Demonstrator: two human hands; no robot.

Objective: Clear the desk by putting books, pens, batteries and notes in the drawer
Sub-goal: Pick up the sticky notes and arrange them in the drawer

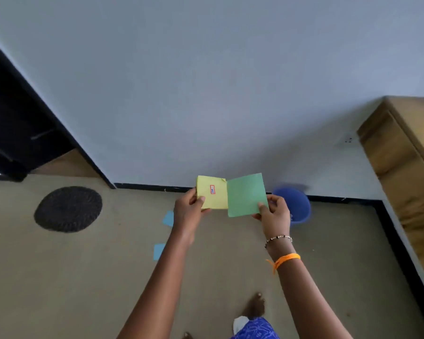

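Left hand (190,206) pinches yellow note (212,192) — small red-boxed label, unreadable; right hand (274,212) pinches green note (246,195).

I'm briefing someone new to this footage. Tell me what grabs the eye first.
Two hands hold coloured paper notes up at centre: the left hand pinches a yellow note with a small red-boxed mark, the right hand a green note. Behind the right hand, a blue bucket stands on the floor by the wall.
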